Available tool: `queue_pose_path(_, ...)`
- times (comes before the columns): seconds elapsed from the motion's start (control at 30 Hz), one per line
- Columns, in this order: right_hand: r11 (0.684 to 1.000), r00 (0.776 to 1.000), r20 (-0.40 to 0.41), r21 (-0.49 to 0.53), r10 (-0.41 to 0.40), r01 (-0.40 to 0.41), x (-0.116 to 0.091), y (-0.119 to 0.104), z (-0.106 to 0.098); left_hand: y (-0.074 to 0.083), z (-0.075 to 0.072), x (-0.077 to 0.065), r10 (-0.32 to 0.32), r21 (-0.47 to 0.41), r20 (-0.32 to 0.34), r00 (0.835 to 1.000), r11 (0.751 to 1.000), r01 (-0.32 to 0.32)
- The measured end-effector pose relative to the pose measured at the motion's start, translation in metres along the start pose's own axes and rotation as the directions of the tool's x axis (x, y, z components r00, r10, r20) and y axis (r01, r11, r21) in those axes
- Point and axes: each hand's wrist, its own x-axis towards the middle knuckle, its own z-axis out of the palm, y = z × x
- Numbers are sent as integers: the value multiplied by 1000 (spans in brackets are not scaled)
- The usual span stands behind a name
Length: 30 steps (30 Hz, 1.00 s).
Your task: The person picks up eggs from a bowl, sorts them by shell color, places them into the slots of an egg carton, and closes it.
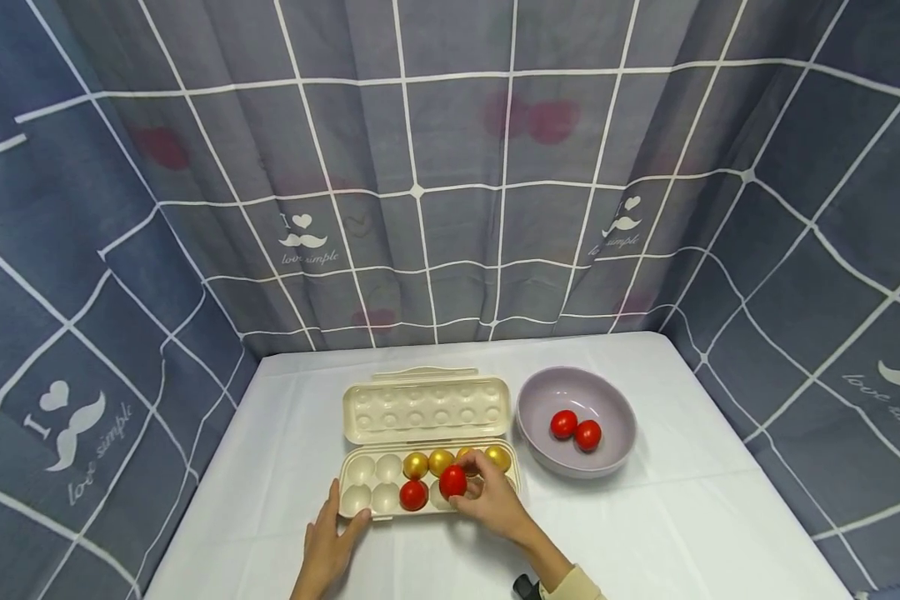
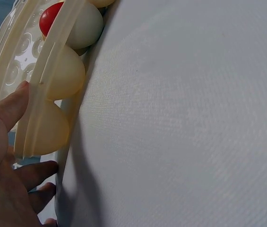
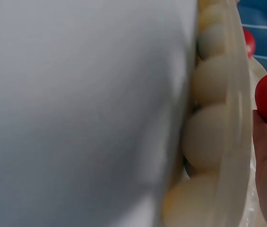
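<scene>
A cream egg carton lies with its lid folded back. My right hand pinches a red egg between thumb and fingers, over the front row. To its left another red egg sits in a front-row cup. Several gold eggs fill the right part of the back row, one partly hidden by my right fingers. My left hand steadies the carton's front left corner with spread, fairly straight fingers. In the left wrist view, its thumb presses on the rim.
A mauve bowl stands right of the carton with two red eggs in it. Both rest on a white tablecloth. Grey-blue checked curtains enclose the back and sides.
</scene>
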Motion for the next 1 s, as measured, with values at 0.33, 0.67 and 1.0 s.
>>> queue_pose_path(0.33, 949, 995, -6, -302, -96, 90, 0, 21, 20, 1, 1, -1, 12, -7, -5, 1000, 1000, -12)
queue_pose_path(0.67, 884, 997, -35, -466, -63, 39, 0, 15, 23, 0, 1, -1, 20, 7, -14, 1000, 1000, -20)
queue_pose_path(1.0, 879, 999, -17, -475, -40, 27, -3, 18, 22, -2, 1, -2, 16, 16, -17, 1000, 1000, -15)
